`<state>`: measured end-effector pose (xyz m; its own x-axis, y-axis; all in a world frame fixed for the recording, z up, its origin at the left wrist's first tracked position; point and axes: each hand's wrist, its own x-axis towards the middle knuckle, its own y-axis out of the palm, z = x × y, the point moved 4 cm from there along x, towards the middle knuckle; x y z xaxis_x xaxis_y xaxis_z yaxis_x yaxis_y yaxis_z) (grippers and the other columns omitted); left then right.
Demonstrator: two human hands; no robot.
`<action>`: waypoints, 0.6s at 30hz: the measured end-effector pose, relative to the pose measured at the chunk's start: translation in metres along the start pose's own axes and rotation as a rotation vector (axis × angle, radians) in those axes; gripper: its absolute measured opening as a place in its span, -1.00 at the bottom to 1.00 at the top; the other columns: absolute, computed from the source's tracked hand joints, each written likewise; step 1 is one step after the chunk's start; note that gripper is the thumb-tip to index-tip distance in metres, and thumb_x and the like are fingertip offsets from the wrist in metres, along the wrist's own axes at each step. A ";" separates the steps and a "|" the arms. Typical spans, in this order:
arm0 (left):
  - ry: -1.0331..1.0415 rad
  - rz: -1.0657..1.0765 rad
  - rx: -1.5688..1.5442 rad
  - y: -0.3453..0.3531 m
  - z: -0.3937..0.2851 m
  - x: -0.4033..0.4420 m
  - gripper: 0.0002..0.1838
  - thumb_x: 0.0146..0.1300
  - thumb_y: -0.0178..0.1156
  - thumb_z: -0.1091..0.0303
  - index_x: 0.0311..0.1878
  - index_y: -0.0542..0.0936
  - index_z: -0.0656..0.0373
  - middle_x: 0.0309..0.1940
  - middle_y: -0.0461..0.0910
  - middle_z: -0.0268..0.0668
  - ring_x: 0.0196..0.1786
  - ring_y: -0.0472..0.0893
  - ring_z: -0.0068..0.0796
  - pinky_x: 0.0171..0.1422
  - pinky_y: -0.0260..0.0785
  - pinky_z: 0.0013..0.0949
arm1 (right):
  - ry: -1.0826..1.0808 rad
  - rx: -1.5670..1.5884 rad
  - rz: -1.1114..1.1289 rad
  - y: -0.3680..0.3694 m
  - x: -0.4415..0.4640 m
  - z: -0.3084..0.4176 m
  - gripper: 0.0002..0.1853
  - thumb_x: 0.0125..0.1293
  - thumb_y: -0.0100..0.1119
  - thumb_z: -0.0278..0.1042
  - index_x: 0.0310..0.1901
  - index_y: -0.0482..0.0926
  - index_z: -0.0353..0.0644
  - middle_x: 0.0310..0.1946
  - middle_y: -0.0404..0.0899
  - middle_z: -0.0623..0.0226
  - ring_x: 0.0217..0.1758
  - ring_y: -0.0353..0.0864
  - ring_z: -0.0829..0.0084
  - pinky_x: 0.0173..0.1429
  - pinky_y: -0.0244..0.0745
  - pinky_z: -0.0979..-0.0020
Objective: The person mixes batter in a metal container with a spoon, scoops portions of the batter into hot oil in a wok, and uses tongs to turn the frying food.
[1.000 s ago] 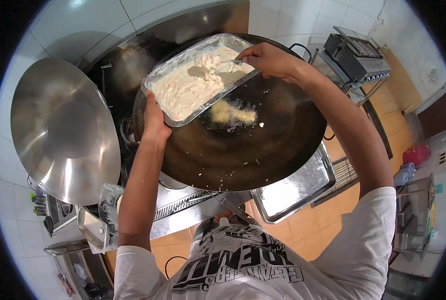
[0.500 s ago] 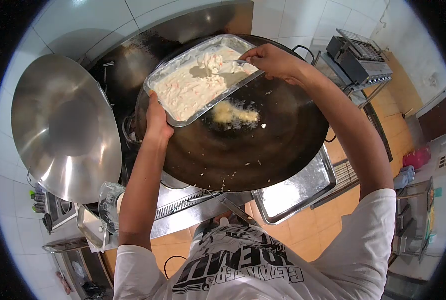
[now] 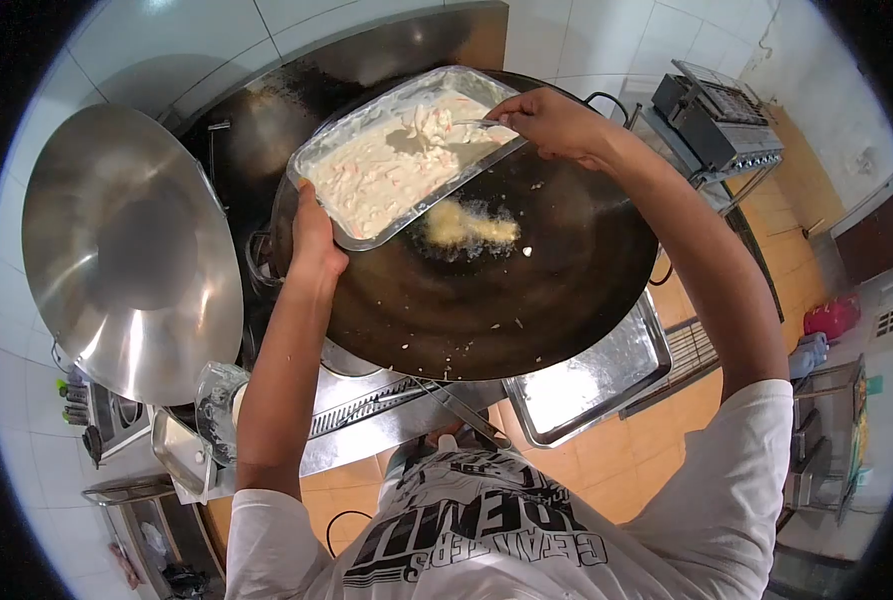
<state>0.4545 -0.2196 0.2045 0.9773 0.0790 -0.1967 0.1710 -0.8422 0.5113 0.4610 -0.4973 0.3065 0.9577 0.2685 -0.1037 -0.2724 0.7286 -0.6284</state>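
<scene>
My left hand (image 3: 318, 235) grips the near left corner of a metal tray (image 3: 366, 243), holding it tilted above a large dark wok (image 3: 526, 320). Pale, lumpy batter (image 3: 376, 175) with orange shreds fills the tray. Between the fingers of my right hand (image 3: 556, 125) is the handle of a spoon (image 3: 481, 123); its bowl is covered by a heap of batter over the tray's far part. Below the tray's near edge, a yellowish piece of batter (image 3: 466, 228) bubbles in oil in the wok. A small white bit lies beside it.
To the left leans a big shiny metal wok or bowl (image 3: 116, 250). A glass container (image 3: 218, 400) and a small metal tray (image 3: 181, 450) stand near my left forearm. An empty metal tray (image 3: 596, 380) lies below the wok's right side. A grill-like appliance (image 3: 716, 120) stands at upper right.
The spoon and its heap of batter have shifted slightly, sitting lower toward the batter in the tray. The tray and left hand stay nearly in place, and bubbling around the frying piece has spread.
</scene>
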 end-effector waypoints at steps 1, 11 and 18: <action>-0.002 0.004 -0.013 0.001 -0.002 -0.002 -0.44 0.45 -0.37 0.00 0.29 0.23 0.23 0.26 0.32 -0.20 0.26 0.36 -0.29 0.31 0.22 -0.29 | 0.000 -0.009 0.007 -0.001 -0.002 0.003 -0.70 0.39 -0.08 -0.26 0.03 0.53 -0.19 -0.43 0.42 0.55 -0.53 0.17 0.71 -0.51 0.16 0.58; 0.046 -0.017 -0.029 0.002 -0.029 -0.046 -0.45 0.46 -0.39 0.02 0.28 0.23 0.24 0.24 0.33 -0.16 0.24 0.39 -0.29 0.30 0.25 -0.28 | -0.080 0.039 0.016 -0.002 -0.005 0.011 -0.71 0.38 -0.07 -0.27 0.01 0.53 -0.19 -0.32 0.51 0.48 -0.59 0.20 0.73 -0.56 0.17 0.62; 0.125 -0.016 -0.043 -0.013 -0.059 -0.092 -0.47 0.45 -0.36 0.06 0.29 0.23 0.23 0.23 0.34 -0.12 0.22 0.41 -0.23 0.30 0.26 -0.23 | -0.118 -0.055 0.054 0.010 -0.022 0.049 -0.72 0.38 -0.05 -0.28 0.02 0.53 -0.17 -0.46 0.50 0.45 -0.65 0.15 0.75 -0.62 0.10 0.62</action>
<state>0.3699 -0.1839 0.2654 0.9818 0.1605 -0.1012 0.1897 -0.8167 0.5451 0.4329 -0.4655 0.3404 0.9233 0.3810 -0.0492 -0.3145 0.6762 -0.6662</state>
